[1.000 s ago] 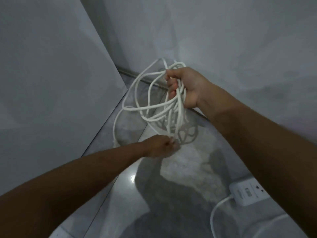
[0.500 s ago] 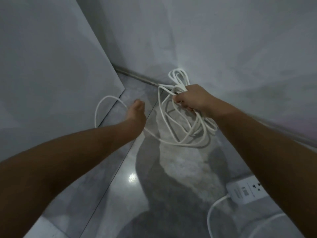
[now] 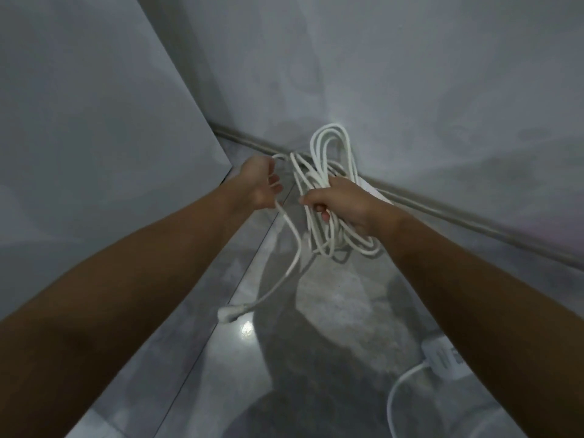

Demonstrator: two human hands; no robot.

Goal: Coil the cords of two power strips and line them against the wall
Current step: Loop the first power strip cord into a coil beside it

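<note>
A bundle of white cord loops [image 3: 328, 197] hangs in front of the wall, gripped around its middle by my right hand [image 3: 343, 202]. One loose strand runs from the bundle through my left hand [image 3: 260, 181], whose fingers curl around it. From there the strand drops to its white plug [image 3: 229, 314], which hangs just above the floor. A second white power strip [image 3: 442, 358] lies on the floor at the lower right, half hidden by my right forearm, with its own cord [image 3: 399, 387] curving toward the bottom edge.
A grey wall with a baseboard [image 3: 442, 213] runs from the corner toward the right. A large flat grey panel [image 3: 94, 137] stands on the left. The glossy tiled floor [image 3: 331, 311] lies between them, with my shadow across it.
My right hand has lifted the cord bundle off the floor. My left hand moved up toward the wall and took hold of the loose strand, pulling the plug end into view.
</note>
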